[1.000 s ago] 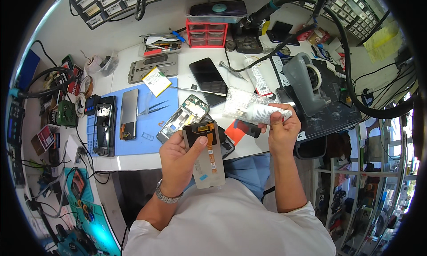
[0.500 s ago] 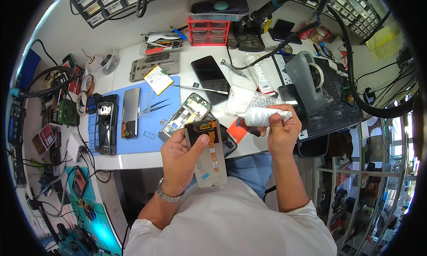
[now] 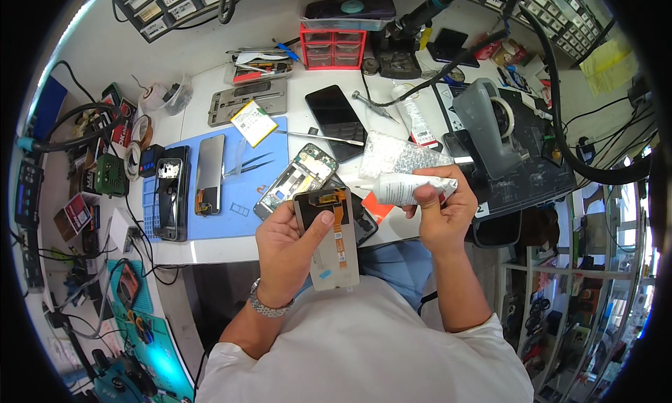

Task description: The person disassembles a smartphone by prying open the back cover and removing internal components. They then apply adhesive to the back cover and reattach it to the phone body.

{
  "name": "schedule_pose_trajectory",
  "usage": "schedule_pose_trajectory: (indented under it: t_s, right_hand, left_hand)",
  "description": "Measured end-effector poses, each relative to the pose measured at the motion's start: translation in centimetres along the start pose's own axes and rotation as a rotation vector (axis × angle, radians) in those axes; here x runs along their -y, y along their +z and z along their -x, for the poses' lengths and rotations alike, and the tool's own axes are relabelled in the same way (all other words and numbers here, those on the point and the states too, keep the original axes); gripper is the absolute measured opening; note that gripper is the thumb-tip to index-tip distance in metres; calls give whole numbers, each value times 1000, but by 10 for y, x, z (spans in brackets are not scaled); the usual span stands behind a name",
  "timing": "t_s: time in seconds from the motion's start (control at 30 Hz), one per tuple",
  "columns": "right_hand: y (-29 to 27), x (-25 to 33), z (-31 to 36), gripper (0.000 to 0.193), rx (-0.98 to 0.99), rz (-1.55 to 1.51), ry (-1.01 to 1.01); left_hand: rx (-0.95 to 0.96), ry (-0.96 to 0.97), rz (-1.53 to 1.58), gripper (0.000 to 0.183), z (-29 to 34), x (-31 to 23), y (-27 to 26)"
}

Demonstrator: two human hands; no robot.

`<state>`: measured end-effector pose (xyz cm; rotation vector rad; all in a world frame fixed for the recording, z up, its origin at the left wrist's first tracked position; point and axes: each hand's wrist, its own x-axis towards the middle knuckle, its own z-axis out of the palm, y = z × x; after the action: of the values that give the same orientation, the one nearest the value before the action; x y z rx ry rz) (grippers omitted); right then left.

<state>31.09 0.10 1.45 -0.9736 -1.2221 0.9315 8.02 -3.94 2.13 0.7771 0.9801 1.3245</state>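
My left hand [image 3: 288, 243] grips a phone display panel [image 3: 323, 259] by its left edge, thumb on top. The panel's grey back faces up, with an orange flex cable and a small blue sticker on it. In my right hand [image 3: 445, 208] is a white squeeze tube [image 3: 400, 189], pinched near its crimped end, its thin nozzle pointing left. The nozzle is apart from the panel, above and to its right. Just beyond the panel an opened phone body [image 3: 297, 175] lies partly on the blue mat. Bubble wrap [image 3: 399, 154] lies behind the tube.
On the blue mat [image 3: 262, 214] are another display panel [image 3: 209, 168], tweezers [image 3: 250, 165] and a phone frame [image 3: 170, 196]. Farther back are a white battery [image 3: 252, 123], a black phone [image 3: 332, 116], a screwdriver [image 3: 374, 105] and red drawers [image 3: 332, 50]. A tape dispenser [image 3: 483, 130] stands at right.
The tube has tilted slightly and its thin nozzle shows more clearly. My left hand keeps the panel nearly in place. The whole view has shifted a little.
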Motion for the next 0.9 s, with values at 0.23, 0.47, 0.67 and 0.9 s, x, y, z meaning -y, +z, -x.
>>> schedule_pose_trajectory:
  t_s: [0.23,0.47,0.67,0.9]
  right_hand:
    - [5,6,0,25,20,26,-19]
    - [6,5,0,25,24,42,-23]
    - [4,8,0,27,30,91,-46]
    - [5,12,1,26,33,121,-85]
  left_hand:
    - [32,17,-12,28,1,-3,0]
    - [3,14,-4,28,2,-5,4]
    - [15,34,-91,28,3,-8,2]
    - [35,124,-242,29,4,-10,0]
